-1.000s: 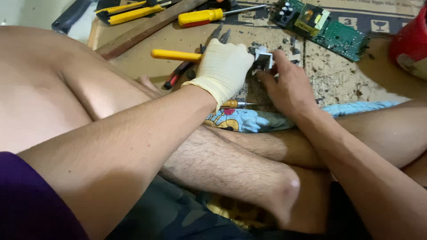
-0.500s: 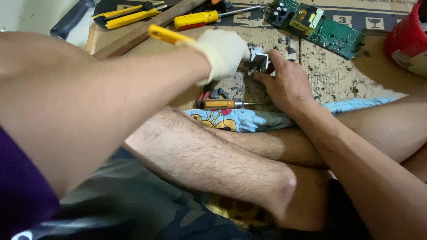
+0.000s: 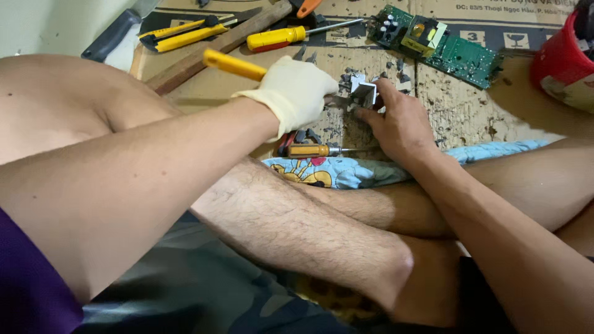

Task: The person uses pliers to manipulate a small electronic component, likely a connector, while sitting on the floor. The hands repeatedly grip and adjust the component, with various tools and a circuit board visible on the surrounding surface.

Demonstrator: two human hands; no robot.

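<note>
1. Small grey metal part (image 3: pixel 364 94) pinned on the cardboard (image 3: pixel 461 114), just past the crossed shins.
2. Right hand (image 3: pixel 396 120), bare, fingers pinched on the part.
3. Left hand (image 3: pixel 296 93), gloved, fisted round a yellow-handled tool (image 3: pixel 234 65), tip at the part's nine o'clock.
4. Looks like prying; calls for steady bracing.
5. Green circuit board (image 3: pixel 442 43) at one o'clock, screwdriver (image 3: pixel 281 38) at eleven, red tub (image 3: pixel 564 65) at three, grey chips strewn close.

The cardboard sheet (image 3: pixel 260 93) lies on the floor ahead of the crossed legs. At its middle the left hand (image 3: pixel 296 93) and right hand (image 3: pixel 399 120) meet on a small metal part (image 3: pixel 364 93). Behind them lies a screwdriver (image 3: pixel 291 37), with a circuit board (image 3: pixel 442 46) to its right. A second screwdriver (image 3: pixel 318 150) lies in front, against the cloth (image 3: pixel 346 173).
</note>
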